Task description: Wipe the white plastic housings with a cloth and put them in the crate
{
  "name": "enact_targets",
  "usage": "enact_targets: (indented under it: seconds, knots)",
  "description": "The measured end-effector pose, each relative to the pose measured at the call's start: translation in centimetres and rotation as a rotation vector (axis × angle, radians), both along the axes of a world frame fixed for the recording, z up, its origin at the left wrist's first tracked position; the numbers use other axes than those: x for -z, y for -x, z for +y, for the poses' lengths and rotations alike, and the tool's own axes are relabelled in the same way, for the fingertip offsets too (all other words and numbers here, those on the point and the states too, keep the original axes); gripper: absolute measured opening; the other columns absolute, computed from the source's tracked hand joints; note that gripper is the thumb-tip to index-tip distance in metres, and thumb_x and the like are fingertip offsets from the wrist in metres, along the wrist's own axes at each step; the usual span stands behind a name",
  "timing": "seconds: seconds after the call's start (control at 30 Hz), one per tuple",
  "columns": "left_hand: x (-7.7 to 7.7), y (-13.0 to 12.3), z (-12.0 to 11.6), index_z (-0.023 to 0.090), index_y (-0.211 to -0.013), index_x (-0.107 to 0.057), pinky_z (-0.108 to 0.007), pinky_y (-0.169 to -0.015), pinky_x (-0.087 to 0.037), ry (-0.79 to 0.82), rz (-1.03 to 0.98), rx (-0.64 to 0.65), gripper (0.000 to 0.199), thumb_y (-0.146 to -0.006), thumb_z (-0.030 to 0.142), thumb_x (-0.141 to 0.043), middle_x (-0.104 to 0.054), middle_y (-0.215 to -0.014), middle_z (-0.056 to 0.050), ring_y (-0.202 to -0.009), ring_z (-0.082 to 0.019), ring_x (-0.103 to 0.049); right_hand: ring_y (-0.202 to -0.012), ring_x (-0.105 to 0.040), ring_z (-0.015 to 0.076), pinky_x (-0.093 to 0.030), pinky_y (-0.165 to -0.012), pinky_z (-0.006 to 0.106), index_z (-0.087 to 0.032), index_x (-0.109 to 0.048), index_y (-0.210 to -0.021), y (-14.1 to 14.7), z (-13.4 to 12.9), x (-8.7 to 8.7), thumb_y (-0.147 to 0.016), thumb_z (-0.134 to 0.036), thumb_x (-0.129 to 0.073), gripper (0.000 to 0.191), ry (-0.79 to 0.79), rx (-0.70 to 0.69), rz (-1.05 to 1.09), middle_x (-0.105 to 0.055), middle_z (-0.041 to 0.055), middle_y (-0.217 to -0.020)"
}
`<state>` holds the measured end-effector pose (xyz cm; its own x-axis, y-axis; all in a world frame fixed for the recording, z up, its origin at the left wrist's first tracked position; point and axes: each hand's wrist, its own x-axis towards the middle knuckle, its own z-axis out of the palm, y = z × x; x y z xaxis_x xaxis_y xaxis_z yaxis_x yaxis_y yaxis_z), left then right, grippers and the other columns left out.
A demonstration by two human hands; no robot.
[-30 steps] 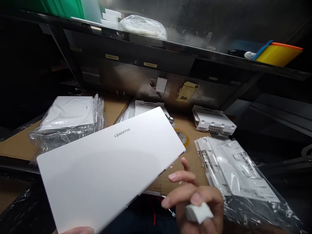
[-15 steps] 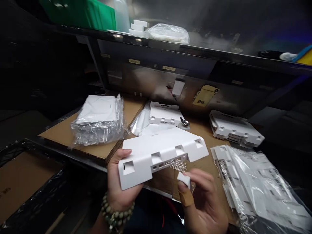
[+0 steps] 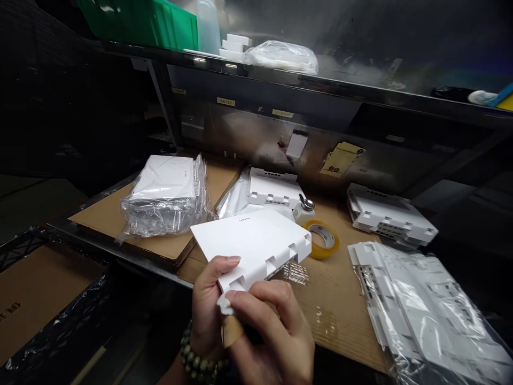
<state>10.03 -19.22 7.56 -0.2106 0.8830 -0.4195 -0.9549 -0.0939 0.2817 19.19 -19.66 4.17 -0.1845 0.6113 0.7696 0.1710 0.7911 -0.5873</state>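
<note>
My left hand (image 3: 210, 307) grips the near left end of a white plastic cover (image 3: 252, 240), thumb on its flat top face. The cover has square notches and a port edge along its right side. Between the thumb and fingers of my right hand (image 3: 276, 326) is a small white wiping pad (image 3: 225, 306), pressed against the cover's near corner. A tan wrap covers my right thumb. Behind the cover stand a roll of yellow tape (image 3: 323, 240) and a white bottle with a metal pump top (image 3: 306, 204).
Bagged white covers (image 3: 160, 187) lie on cardboard (image 3: 100, 214) at left. More covers (image 3: 272, 187) sit behind, with a stack (image 3: 393, 214) and a bagged pile (image 3: 433, 305) at right. A shelf (image 3: 340, 85) crosses above, carrying a green bin (image 3: 140, 24) and plastic bags (image 3: 282, 56).
My right hand has moved left and brought the pad onto the cover's near corner. The cover has turned and shifted left, uncovering the tape roll.
</note>
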Motion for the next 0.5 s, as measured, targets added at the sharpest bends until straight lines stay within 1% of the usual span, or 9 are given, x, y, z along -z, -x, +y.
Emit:
enact_targets:
  seconds: [0.1,0.2,0.37,0.5]
  knots:
    - [-0.04,0.06,-0.12,0.011,-0.126,-0.066,-0.046,-0.092,-0.061,0.011,-0.006,0.017,0.056,-0.07,0.016,-0.063,-0.079,-0.097,-0.012,-0.089,-0.034,-0.077,-0.068,-0.058,0.0155,-0.05,-0.06,0.031,-0.022,-0.076,-0.1,0.36,-0.17,0.28,-0.087,-0.009,-0.07,0.02,-0.016,0.016,0.005,-0.063,0.0026,-0.079]
    - [-0.01,0.11,-0.13,0.009,-0.127,-0.065,-0.047,-0.093,-0.061,0.053,-0.054,0.023,0.058,-0.069,0.013,-0.061,-0.078,-0.096,-0.012,-0.089,-0.035,-0.077,-0.066,-0.057,0.0149,-0.049,-0.06,0.03,-0.022,-0.076,-0.095,0.13,-0.3,0.26,-0.086,-0.007,-0.07,0.019,0.021,0.017,-0.006,-0.063,0.0015,-0.077]
    - [0.01,-0.06,-0.09,0.009,-0.13,-0.063,-0.047,-0.095,-0.06,0.062,-0.077,0.024,0.061,-0.069,0.011,-0.058,-0.079,-0.096,-0.013,-0.091,-0.035,-0.077,-0.072,-0.06,0.0155,-0.052,-0.063,0.029,-0.021,-0.076,-0.102,-0.07,-0.34,0.21,-0.086,-0.006,-0.07,0.023,0.04,-0.014,0.019,-0.064,0.0033,-0.083]
    - [0.16,0.01,-0.09,0.009,-0.131,-0.063,-0.049,-0.096,-0.06,0.06,-0.089,0.02,0.064,-0.067,0.01,-0.058,-0.079,-0.096,-0.013,-0.092,-0.036,-0.077,-0.067,-0.057,0.0152,-0.049,-0.059,0.03,-0.022,-0.076,-0.096,-0.05,-0.23,0.74,-0.085,-0.007,-0.07,0.02,0.025,0.008,0.025,-0.062,0.0021,-0.077]
